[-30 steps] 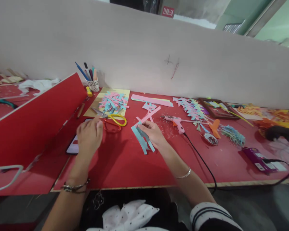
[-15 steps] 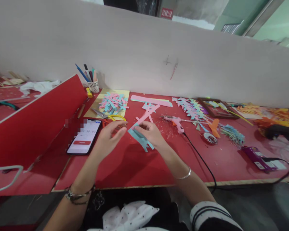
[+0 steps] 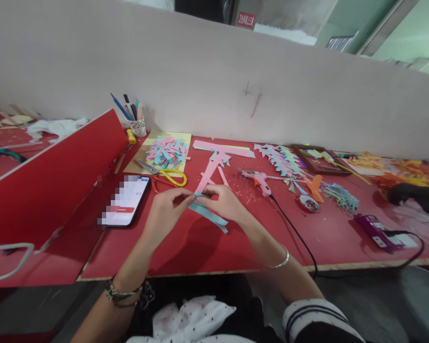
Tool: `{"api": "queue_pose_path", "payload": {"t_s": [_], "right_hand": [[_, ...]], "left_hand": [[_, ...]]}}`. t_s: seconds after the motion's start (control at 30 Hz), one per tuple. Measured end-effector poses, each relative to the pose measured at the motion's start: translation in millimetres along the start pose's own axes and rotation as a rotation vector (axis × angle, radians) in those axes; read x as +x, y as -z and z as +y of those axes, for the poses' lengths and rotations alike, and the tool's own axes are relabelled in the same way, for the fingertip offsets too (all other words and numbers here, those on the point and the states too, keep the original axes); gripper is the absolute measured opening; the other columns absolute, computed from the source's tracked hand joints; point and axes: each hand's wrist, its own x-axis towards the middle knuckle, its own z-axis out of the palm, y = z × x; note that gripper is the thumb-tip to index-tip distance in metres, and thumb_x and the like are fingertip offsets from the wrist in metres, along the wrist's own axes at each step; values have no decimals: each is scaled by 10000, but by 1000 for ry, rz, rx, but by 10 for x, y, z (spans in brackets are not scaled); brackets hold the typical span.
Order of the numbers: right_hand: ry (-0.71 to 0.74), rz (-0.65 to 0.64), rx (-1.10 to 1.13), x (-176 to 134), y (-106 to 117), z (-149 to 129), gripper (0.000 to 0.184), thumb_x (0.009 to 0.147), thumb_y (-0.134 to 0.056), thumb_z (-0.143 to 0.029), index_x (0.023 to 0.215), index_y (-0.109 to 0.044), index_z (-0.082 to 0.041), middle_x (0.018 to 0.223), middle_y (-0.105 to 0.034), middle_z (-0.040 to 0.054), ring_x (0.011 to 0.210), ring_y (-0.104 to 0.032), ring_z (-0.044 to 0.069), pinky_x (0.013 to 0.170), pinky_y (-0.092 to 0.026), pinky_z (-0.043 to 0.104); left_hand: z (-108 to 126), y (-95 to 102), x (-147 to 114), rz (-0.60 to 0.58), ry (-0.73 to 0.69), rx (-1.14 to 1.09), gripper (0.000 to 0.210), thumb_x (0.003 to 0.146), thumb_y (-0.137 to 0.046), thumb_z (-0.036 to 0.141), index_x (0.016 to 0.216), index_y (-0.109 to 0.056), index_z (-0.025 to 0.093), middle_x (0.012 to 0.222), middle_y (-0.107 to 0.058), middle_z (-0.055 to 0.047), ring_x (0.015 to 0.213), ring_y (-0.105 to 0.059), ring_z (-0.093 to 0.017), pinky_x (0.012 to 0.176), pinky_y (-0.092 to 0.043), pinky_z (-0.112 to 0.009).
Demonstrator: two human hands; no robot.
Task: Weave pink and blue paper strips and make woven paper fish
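Observation:
My left hand (image 3: 168, 209) pinches the end of the paper strips from the left, thumb and forefinger closed. Opposite it, my right hand (image 3: 223, 202) grips the same strips close by, fingertips nearly meeting the left ones. Light blue paper strips (image 3: 210, 215) slant down to the right below my fingers. A long pink paper strip (image 3: 208, 174) runs up and away from the grip towards a small pink-and-blue cluster of cut paper (image 3: 219, 158). How the pink and blue pieces join is hidden by my fingertips.
Scissors with yellow handles (image 3: 175, 177), a phone (image 3: 127, 202) and a pile of paper snippets (image 3: 168, 151) are on the left. To the right lie a pink glue gun (image 3: 259, 182) with a black cord, paper fringe (image 3: 279, 159), a small dish (image 3: 309, 204) and a purple power box (image 3: 377, 232).
My left hand has moved right and closed on the strip end, where it was apart before. The blue strips have shifted slightly, and the yellow scissor handles now show more.

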Motion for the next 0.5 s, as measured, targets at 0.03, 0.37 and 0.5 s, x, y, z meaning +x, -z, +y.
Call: {"api": "queue_pose_path", "payload": {"t_s": [0.03, 0.37, 0.5], "right_hand": [[-12, -12, -21, -7, 4, 14, 164, 714, -548, -310, 653, -583, -162, 603, -530, -29, 607, -465, 97, 625, -345, 242], [-196, -407, -73, -108, 134, 178, 143, 725, -523, -247, 727, -613, -137, 619, -550, -24, 594, -480, 92, 567, -342, 201], [-300, -452, -166, -110, 136, 211, 127, 725, -527, -205, 746, -634, -140, 593, -575, -18, 564, -512, 93, 566, -358, 201]], "left_hand": [[-1, -9, -15, 13, 11, -4, 178, 692, -537, 335, 654, -627, 186, 656, -674, -8, 615, -597, -150, 581, -451, -210], [-217, -157, -248, -54, 248, 98, 264, 693, -502, 412, 674, -637, 186, 693, -682, -12, 672, -596, -163, 603, -415, -222], [-230, -201, -343, -109, 331, 406, 259, 742, -477, 407, 727, -648, 213, 709, -681, -10, 667, -597, -155, 539, -350, -213]]}}
